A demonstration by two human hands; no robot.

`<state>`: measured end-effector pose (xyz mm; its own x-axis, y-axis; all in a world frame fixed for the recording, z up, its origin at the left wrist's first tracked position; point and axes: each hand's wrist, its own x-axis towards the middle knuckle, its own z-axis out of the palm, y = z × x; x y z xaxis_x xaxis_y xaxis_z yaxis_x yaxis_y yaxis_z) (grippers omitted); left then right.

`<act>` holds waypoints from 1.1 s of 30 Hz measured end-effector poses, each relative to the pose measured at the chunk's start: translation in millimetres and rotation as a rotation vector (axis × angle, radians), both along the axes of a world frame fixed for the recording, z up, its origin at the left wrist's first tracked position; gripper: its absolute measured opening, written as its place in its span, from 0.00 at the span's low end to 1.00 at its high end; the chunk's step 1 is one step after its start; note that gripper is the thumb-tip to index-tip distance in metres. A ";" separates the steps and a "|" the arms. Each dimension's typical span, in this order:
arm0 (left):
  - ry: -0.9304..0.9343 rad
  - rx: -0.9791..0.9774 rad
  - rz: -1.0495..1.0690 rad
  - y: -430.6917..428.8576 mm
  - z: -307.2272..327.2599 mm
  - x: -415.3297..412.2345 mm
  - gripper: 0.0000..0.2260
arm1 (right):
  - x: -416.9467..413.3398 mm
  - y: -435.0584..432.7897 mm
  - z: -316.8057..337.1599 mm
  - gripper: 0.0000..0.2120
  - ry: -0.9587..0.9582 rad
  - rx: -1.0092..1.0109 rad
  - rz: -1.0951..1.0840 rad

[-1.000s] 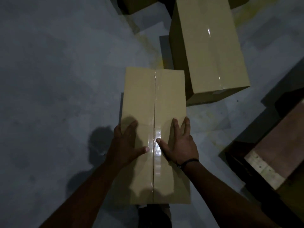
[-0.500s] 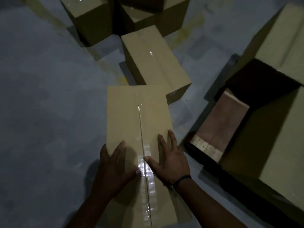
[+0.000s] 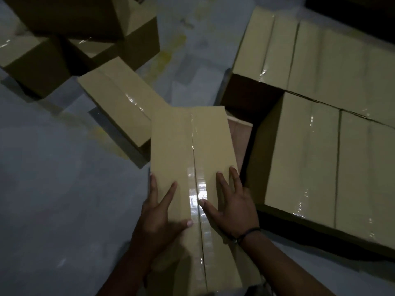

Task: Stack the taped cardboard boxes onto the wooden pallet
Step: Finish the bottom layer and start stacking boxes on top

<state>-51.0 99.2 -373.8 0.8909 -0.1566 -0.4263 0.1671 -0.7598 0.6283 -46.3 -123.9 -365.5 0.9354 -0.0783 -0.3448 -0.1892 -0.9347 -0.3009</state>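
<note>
My left hand [image 3: 159, 212] and right hand [image 3: 232, 204] press spread, straight fingers [image 3: 222, 180] flat on the box [image 3: 192, 146]; ungripped, it could slip and miss the pallet [image 3: 239, 133] gap mid-frame.

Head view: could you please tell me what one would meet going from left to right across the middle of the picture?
loose box on the floor → nearest taped box → bare strip of the wooden pallet → stacked boxes on the pallet
</note>
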 end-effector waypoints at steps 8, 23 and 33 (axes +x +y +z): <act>-0.063 -0.001 -0.272 -22.5 6.2 82.5 0.47 | 28.3 -18.0 7.1 0.46 -0.013 -0.045 -0.234; -0.037 0.065 -0.470 -113.3 -41.8 184.7 0.47 | 94.0 -90.3 -48.9 0.43 -0.049 -0.026 -0.392; -0.046 0.070 -0.518 -150.4 -64.0 215.5 0.47 | 114.5 -128.3 -65.9 0.41 -0.094 -0.116 -0.375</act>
<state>164.5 -51.2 -437.8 0.7223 -0.5544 -0.4135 -0.2686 -0.7757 0.5711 68.2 -252.2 -431.4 0.8615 -0.4536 -0.2283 -0.5004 -0.8348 -0.2296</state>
